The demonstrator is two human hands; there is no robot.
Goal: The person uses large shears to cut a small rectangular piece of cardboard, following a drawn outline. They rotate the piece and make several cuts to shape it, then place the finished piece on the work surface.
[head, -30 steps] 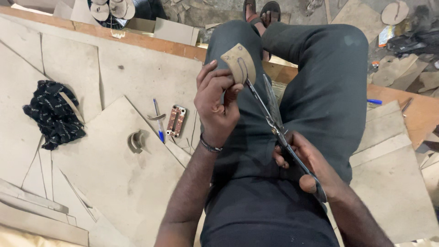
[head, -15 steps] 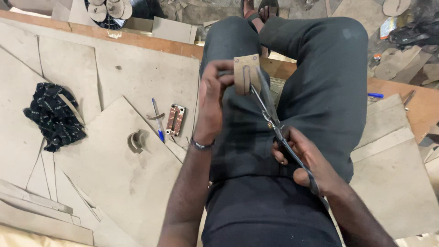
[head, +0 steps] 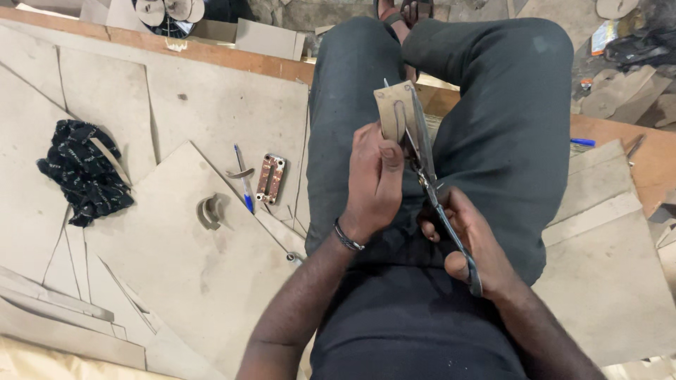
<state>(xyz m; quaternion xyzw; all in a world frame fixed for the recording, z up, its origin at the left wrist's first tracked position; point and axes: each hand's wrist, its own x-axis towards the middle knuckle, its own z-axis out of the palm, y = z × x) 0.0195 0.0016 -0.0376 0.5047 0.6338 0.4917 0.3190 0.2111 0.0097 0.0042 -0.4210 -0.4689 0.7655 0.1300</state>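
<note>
Tan board, a small cut piece (head: 394, 112) with a rounded slot in it, sits pinched upright above the lap, over the dark trousers (head: 507, 141). Left hand (head: 373, 186) has its grip closed on the piece's lower edge, thumb flat on the near face, fingers behind. Right hand (head: 468, 246) has its grip closed through the handles of the scissors (head: 433, 183); the blades run up along the piece's right edge, nearly together, touching or biting the board there, though I cannot tell how deep. Risk as I judge it: the left thumb lies just beside the blades, so a slip or a sudden give in the stiff board could bring the edge onto it. The piece is held only at one end, so it could twist under the cut and spoil the line. Off to the left, on the table of flat board sheets (head: 176, 267): a blue pen (head: 243, 184), a small brown punched strip (head: 270, 179), curved offcuts (head: 210, 211), and a black patterned cloth (head: 83, 172), all well apart from the hands.
</note>
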